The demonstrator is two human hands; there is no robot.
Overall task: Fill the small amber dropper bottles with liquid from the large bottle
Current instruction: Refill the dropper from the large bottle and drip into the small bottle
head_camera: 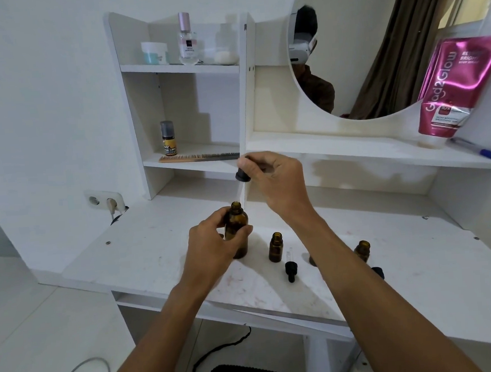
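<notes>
left hand (210, 246) wraps the large amber glass bottle (237, 227), steadying it upright mid-counter | right hand (276, 180) pinches a black rubber-bulb dropper (242, 175) above its open neck, probably to draw liquid | uncapped small amber dropper bottle (275, 247) stands just right, awaiting filling | scuffed white counter (144, 251), round wall mirror (375, 60) above the rear edge
</notes>
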